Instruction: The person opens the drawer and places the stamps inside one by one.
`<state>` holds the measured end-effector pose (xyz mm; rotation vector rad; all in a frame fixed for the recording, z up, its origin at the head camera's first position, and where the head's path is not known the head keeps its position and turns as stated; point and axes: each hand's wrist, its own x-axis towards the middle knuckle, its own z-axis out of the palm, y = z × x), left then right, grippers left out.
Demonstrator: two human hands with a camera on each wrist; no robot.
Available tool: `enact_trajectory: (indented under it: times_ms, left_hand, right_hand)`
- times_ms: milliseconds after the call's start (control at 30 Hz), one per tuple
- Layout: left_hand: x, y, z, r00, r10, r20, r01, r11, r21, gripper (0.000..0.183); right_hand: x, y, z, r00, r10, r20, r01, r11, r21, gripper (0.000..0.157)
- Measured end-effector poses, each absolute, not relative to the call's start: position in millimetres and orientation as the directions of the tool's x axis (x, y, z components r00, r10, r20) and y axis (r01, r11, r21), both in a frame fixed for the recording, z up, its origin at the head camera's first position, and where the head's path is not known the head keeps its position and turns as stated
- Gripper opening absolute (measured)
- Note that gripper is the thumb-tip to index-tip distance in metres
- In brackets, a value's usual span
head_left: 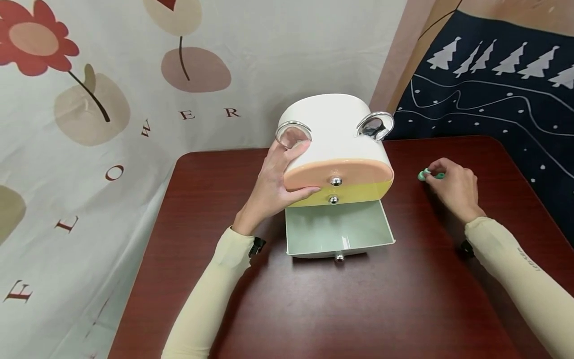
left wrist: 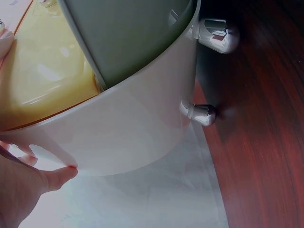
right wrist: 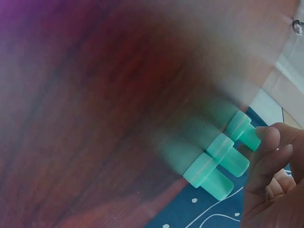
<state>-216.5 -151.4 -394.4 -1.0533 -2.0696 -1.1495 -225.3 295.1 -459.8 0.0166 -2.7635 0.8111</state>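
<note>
A small white drawer cabinet (head_left: 329, 124) with two silver ring-shaped ears stands on the table, its front showing an orange drawer (head_left: 309, 173), a yellow drawer (head_left: 363, 192) and a pulled-out pale green drawer (head_left: 336, 227) with nothing inside. My left hand (head_left: 275, 182) grips the cabinet's left side, a finger near the left ear and another across the front. To the right, my right hand (head_left: 455, 187) has its fingertips around one small green peg (right wrist: 246, 130). Beside it in the right wrist view stand a second green peg (right wrist: 228, 154) and a third green peg (right wrist: 209, 175), wide ends on the table.
The dark red-brown table (head_left: 341, 309) runs under everything. Behind it hangs a white cloth (head_left: 287, 50) with flowers and letters; a navy cloth (head_left: 484, 94) with white trees covers the right side. Silver knobs (head_left: 339, 258) stick out from the drawer fronts.
</note>
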Motion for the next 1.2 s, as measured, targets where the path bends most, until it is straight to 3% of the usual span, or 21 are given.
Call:
enact_trajectory:
  times_ms: [367, 633, 1200]
  left_hand:
    - [-218.6, -150.5, -394.4, -0.527, 0.378, 0.761, 0.846, 0.32, 0.426, 0.091]
    - [-217.1, -151.5, -394.6, -0.546, 0.374, 0.749, 0.833, 0.336, 0.44, 0.091]
    - [-215.6, -152.2, -395.7, -0.555, 0.371, 0.745, 0.828, 0.334, 0.451, 0.093]
  right_hand:
    - [-203.1, 281.5, -446.4, -0.944, 0.056, 0.326, -0.13, 0.843, -0.522, 0.018]
    - [-178.1, 267.3, -429.3, -0.922, 0.032, 0.386, -0.191, 0.829, -0.525, 0.016]
    - [-136.7, 225.0, -408.5, -0.801, 0.002, 0.599, -0.408, 0.73, -0.549, 0.014]
